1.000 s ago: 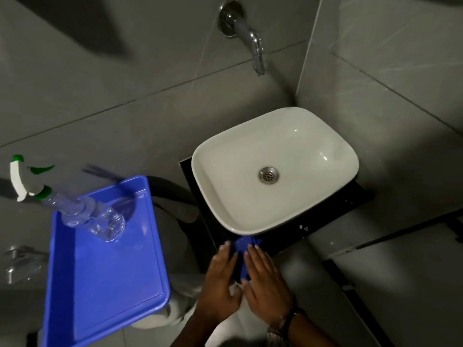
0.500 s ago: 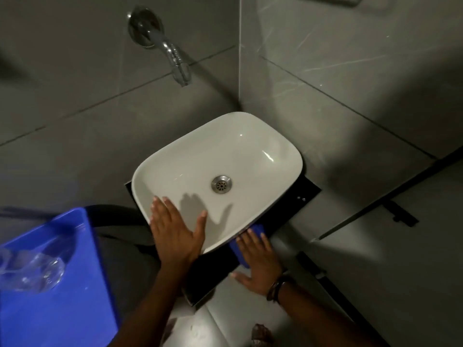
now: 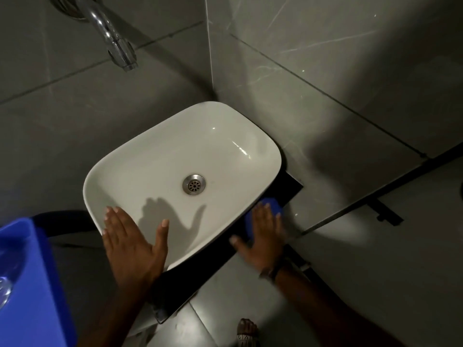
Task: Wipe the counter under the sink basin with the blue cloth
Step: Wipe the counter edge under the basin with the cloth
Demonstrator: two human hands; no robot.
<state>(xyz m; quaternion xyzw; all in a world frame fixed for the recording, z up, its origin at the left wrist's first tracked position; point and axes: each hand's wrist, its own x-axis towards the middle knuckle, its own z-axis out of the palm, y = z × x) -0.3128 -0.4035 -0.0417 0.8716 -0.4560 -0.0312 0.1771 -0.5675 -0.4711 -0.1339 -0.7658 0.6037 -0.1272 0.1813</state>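
Observation:
A white sink basin (image 3: 225,136) sits on a narrow black counter (image 3: 200,276) in a grey tiled corner. My left hand (image 3: 132,244) lies flat on the basin's near rim, fingers spread, holding nothing. My right hand (image 3: 263,234) presses flat on the blue cloth (image 3: 271,205), which lies on the counter strip at the basin's right front edge. Most of the cloth is hidden under my fingers and the basin's overhang. The hand is slightly blurred.
A chrome tap (image 3: 112,38) juts from the wall above the basin. A blue tray (image 3: 32,284) with a clear bottle (image 3: 5,291) stands at the lower left. Grey tiled walls close in behind and to the right. A foot (image 3: 246,331) shows on the floor below.
My left hand left the cloth and settled on the basin rim. My right hand has slid the cloth rightward along the counter's front strip. The view has shifted right and closer.

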